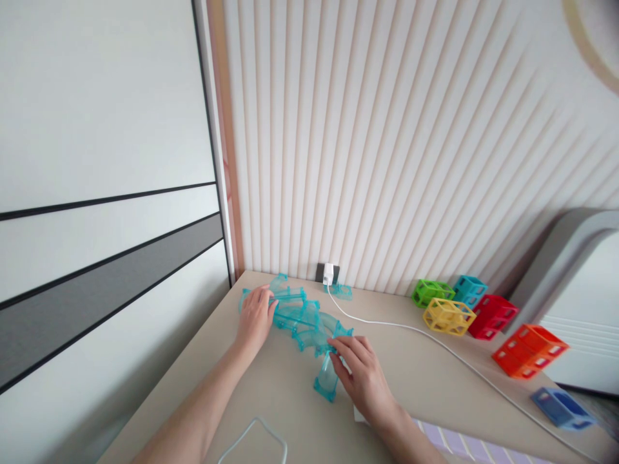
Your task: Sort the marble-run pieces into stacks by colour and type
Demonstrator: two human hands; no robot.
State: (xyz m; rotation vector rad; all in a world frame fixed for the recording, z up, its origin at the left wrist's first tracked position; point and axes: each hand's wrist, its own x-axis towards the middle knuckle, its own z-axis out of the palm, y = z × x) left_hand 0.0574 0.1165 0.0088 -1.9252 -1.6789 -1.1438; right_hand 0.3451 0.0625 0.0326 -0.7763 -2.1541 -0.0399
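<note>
Touching teal plastic pieces (pixel 310 314) with left hand (pixel 255 318) and right hand (pixel 365 375), you curl your fingers; whether either grip is clamped, I cannot tell.

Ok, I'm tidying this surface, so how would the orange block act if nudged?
The orange block would probably slide rather than roll, given its flat sides. It looks light for its size, being mostly open frame, and likely stiff.

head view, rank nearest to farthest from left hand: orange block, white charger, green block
1. White charger, at the wall, right of the left hand
2. Green block, farther right, near the wall
3. Orange block, far right
</note>
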